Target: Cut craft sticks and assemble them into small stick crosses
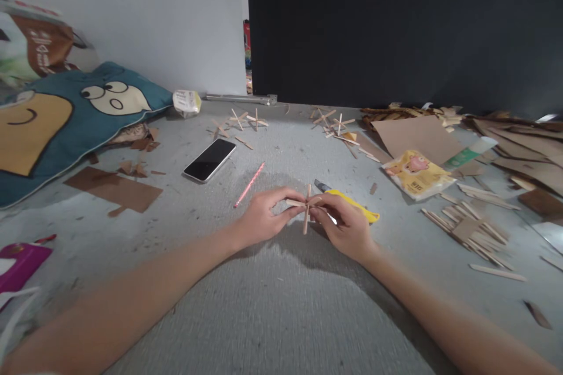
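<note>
Between my two hands is a small cross of wooden craft sticks (307, 224), held just above the grey surface. My left hand (267, 214) pinches it from the left, thumb and forefinger near the crossing point. From the other side my right hand (345, 222) grips it with thumb and fingertips, hiding part of the sticks. Behind the right hand lies a yellow utility knife (367, 211), its grey tip (322, 186) pointing to the left. A pink patterned pencil-like stick (249, 184) rests to the left of my left hand.
A smartphone (210, 160) lies farther back. Several crossed-stick pieces (256, 121) stand toward the wall. At right are a yellow tissue packet (417, 176), loose wooden sticks (475, 231) and cardboard (417, 135). A blue cushion (88, 123), brown card scraps (114, 188) and a purple object (26, 266) are at left.
</note>
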{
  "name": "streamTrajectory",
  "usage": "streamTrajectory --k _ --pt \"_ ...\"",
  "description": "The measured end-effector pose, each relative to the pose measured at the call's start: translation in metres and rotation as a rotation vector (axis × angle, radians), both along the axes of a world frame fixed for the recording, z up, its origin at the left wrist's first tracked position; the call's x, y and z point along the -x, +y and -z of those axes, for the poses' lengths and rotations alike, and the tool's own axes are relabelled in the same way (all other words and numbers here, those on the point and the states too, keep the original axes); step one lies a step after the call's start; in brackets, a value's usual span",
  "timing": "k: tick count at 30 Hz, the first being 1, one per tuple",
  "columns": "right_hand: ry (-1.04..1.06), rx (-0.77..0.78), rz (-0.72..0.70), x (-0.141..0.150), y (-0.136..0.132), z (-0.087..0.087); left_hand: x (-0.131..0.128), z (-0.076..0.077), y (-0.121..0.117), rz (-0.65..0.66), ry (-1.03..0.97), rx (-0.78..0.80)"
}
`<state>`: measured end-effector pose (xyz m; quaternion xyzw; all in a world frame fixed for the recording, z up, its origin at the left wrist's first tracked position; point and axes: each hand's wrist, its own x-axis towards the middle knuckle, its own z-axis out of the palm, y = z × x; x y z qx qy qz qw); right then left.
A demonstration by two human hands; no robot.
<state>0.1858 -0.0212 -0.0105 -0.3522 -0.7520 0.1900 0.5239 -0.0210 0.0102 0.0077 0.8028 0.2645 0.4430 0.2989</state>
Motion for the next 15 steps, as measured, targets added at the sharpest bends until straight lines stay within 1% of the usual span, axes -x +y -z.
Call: streamTrajectory --k 3,7,10,15 --pt "0.015 0.033 -0.033 0.0001 0.0009 0.0011 0.0011 -0.0019 0.0008 0.032 0.026 -0.026" --pt "0.015 0.042 -0.061 0.0002 0.0017 0.0023 0.0020 -0.0061 -0.0003 0.032 0.049 -0.032" --pt "0.001 0.024 -0.055 0.0000 0.0015 0.0019 0.0018 -0.0074 -0.0008 0.037 0.050 -0.045" --pt "-0.034 0.017 -0.024 -0.0007 0.0010 0.0020 0.0013 -0.0045 0.0005 0.052 0.025 -0.102"
